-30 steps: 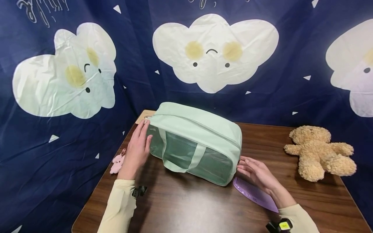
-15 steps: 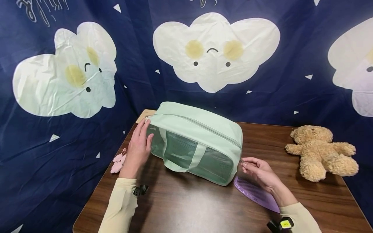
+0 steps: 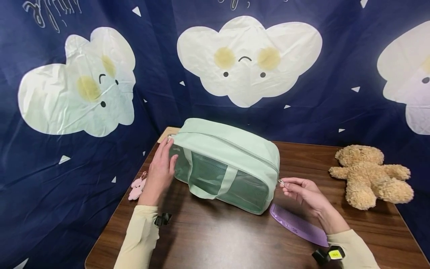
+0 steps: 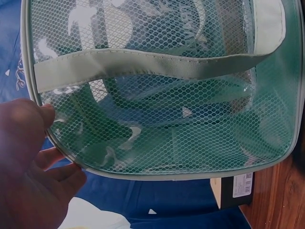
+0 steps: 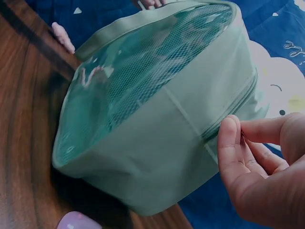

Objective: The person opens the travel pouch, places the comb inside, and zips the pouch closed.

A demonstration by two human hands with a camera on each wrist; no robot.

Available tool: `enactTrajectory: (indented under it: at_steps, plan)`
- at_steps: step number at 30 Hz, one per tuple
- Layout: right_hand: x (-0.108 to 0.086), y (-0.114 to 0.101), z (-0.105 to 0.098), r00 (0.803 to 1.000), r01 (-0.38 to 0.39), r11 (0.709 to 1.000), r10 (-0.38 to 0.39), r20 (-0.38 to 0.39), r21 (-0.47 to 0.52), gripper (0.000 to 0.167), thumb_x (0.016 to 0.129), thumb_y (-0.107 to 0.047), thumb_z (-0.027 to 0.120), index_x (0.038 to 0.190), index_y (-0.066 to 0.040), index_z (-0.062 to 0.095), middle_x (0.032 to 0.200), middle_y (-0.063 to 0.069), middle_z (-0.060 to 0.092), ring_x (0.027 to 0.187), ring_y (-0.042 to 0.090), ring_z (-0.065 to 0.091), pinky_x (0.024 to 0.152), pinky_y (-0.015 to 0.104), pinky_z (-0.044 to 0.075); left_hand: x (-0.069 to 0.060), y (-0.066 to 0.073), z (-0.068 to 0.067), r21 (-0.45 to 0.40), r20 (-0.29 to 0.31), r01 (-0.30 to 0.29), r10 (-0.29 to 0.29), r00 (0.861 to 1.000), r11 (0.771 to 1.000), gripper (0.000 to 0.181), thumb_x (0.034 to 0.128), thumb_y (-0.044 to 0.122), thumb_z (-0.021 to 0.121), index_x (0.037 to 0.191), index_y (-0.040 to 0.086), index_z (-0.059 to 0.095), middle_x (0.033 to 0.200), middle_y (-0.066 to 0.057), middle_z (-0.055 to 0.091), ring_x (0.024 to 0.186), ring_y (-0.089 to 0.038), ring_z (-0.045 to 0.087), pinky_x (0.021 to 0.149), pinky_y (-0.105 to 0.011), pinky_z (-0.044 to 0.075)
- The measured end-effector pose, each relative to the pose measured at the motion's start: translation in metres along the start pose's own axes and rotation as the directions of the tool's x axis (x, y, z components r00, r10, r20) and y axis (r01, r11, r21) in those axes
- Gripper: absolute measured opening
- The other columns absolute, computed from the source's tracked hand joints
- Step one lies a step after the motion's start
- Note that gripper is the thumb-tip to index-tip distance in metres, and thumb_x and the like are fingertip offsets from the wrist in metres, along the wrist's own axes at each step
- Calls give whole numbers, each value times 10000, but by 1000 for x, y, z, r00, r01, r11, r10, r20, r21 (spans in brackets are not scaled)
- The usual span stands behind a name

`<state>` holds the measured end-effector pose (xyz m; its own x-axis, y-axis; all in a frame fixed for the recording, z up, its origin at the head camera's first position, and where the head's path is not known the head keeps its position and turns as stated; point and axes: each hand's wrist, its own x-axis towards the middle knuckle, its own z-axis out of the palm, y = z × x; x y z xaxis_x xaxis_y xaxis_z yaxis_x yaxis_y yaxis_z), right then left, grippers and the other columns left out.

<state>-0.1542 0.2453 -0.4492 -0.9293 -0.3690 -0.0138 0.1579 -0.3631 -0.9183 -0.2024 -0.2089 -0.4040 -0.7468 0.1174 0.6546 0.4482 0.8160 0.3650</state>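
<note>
1. Head view: a mint-green bag (image 3: 221,157) with see-through panels stands at the centre of the frame on the wooden tabletop (image 3: 218,239), its fabric handle (image 3: 203,193) drooping down the front.
2. Near the lower right corner of the bag, the right hand (image 3: 307,194) pinches a small metal zip pull (image 3: 281,182) between thumb and fingertips; in the right wrist view these fingertips are close to the end of the zip line.
3. On the bag's left end, the left hand (image 3: 161,170) rests with fingers fairly straight and thumb apart, apparently steadying it; the left wrist view shows the thumb on the front rim and the fingers along the edge.
4. Progress, as a judgement: the zip (image 3: 242,148) seems closed along its visible length, and no gap shows. The pull is in the fingers and the bag is braced. If the work is to unzip it, nearly all of that is left; if to zip it up, little is. These pictures do not settle which.
5. Whether anything lies inside cannot be told, because of mesh and glare.
6. Other things sit apart from the bag: a plush bear (image 3: 369,175) at the right of the frame and a pink charm (image 3: 137,188) at the left. A purple comb (image 3: 299,226) lies just below the right hand.
</note>
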Motion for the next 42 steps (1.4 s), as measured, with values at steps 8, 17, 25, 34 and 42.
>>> enactTrajectory:
  at_steps: [8,17,25,34,42]
  plan:
    - [5,-22,8,997,21,998,-26,70,64,371,1024,129,457,1089,-55,773,1026,76,780,896,94,746,823,212,588,0,0,1,2,-12,-19,19,1000,1000,481,992,19,636,1436,-98,493,1507,-335,450,1372,-494,472,1062,-628,421]
    - [15,-44,24,996,45,999,-46,74,8,343,1028,106,476,1079,-57,773,981,67,773,885,93,746,822,218,590,1,0,2,2,-12,-15,15,1000,1000,489,992,17,638,1444,-92,489,1518,-324,447,1378,-487,470,1063,-630,420]
    - [23,-57,36,994,59,998,-58,90,-10,318,1028,96,497,1067,-52,776,994,70,779,905,108,750,834,242,594,1,0,3,5,-17,-18,18,1000,1000,483,989,14,642,1437,-94,497,1505,-327,459,1362,-495,482,1061,-624,425]
    - [37,-78,54,995,12,999,-9,97,-30,306,1015,126,484,1037,-16,755,993,128,776,924,167,766,829,273,605,4,1,7,-7,-41,-39,39,998,999,488,965,-9,664,1417,-105,509,1478,-340,478,1343,-505,493,1043,-628,432]
    - [57,-94,77,996,-90,988,92,11,-122,214,1015,93,521,1190,186,602,956,122,772,890,158,765,807,258,606,3,0,7,-14,-51,-34,33,998,999,495,969,4,659,1426,-103,504,1483,-341,472,1345,-512,486,1053,-636,421]
